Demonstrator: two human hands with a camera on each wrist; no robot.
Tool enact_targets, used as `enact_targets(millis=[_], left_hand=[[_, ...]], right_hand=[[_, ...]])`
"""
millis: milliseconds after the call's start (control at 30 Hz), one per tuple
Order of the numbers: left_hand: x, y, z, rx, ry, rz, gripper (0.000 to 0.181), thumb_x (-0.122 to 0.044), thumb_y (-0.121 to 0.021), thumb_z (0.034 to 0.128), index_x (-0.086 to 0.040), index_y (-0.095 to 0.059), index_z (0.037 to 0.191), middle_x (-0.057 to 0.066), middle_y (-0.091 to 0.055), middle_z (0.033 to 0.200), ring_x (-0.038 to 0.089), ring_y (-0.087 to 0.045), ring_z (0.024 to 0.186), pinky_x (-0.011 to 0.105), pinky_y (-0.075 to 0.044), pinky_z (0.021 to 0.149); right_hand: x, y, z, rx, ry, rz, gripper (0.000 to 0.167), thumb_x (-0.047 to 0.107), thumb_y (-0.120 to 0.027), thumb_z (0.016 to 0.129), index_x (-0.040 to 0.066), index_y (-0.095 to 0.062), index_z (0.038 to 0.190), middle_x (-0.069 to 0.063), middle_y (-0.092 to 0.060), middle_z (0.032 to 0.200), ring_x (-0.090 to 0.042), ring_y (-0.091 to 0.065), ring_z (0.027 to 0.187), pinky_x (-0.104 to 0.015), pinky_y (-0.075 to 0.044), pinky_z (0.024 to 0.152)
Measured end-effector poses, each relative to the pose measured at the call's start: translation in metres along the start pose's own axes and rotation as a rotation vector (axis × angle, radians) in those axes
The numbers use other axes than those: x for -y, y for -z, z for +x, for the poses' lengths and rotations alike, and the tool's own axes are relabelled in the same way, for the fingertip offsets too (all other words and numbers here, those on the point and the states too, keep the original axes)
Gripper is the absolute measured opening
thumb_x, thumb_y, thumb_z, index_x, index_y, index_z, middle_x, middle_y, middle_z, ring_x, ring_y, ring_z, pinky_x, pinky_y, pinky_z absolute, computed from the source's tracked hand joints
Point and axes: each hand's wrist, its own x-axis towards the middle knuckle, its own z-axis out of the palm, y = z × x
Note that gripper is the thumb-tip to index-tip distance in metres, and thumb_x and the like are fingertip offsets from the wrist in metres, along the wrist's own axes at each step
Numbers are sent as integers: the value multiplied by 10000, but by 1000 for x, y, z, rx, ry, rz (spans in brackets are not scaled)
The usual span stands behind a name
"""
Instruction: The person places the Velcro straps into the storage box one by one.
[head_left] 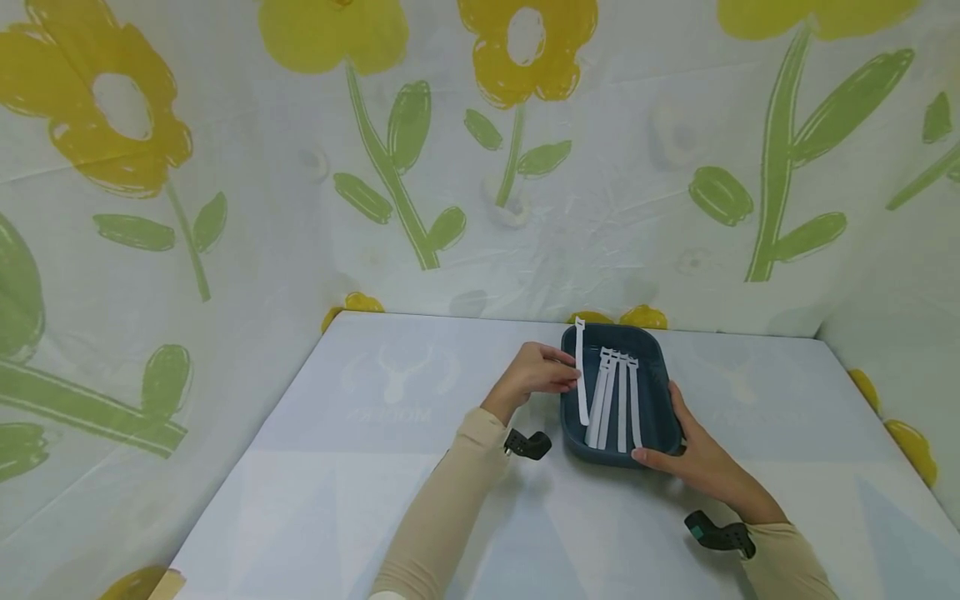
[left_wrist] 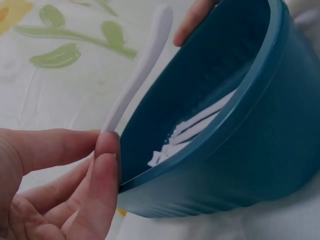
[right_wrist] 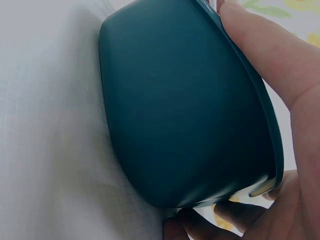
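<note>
My left hand (head_left: 531,373) pinches a white cable tie (head_left: 582,404), a flat strap with a slotted head, between thumb and fingertips. In the left wrist view this cable tie (left_wrist: 137,72) rises, slightly bent, from the fingertips beside the tub's rim. The dark teal plastic tub (head_left: 611,458) has rounded corners. Several more white cable ties (head_left: 621,404) lie side by side in it, their slotted heads toward the far end. At the tub's near right corner, my right hand (head_left: 708,462) grips it, thumb over the rim and fingers along the outer wall (right_wrist: 185,105).
The tub stands on a white table (head_left: 420,492), near its far edge. A white sheet with printed yellow flowers (head_left: 525,50) hangs behind and at both sides. Black wrist bands (head_left: 528,444) sit on both sleeves.
</note>
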Motion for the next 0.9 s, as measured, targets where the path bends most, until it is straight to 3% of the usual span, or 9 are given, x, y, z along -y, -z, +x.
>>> enact_targets(millis=[367, 900], left_hand=[[-4, -8, 0, -58, 2, 43, 146, -98, -789, 907, -37, -757, 1036, 88, -779, 898, 103, -698, 690, 229, -623, 672], [-8, -16, -5, -132, -22, 63, 132, -61, -796, 888, -11, -746, 1000, 91, -759, 861, 105, -687, 654, 221, -613, 624]], right_hand=[[0, 0, 1, 8, -13, 15, 1291, 463, -781, 879, 193, 239, 1624, -302, 64, 1709, -618, -101, 1525, -797, -215, 1155], [1, 1, 0, 4, 4, 12, 1284, 453, -778, 883, 184, 234, 1626, -306, 54, 1708, -616, -112, 1523, -796, -222, 1152]])
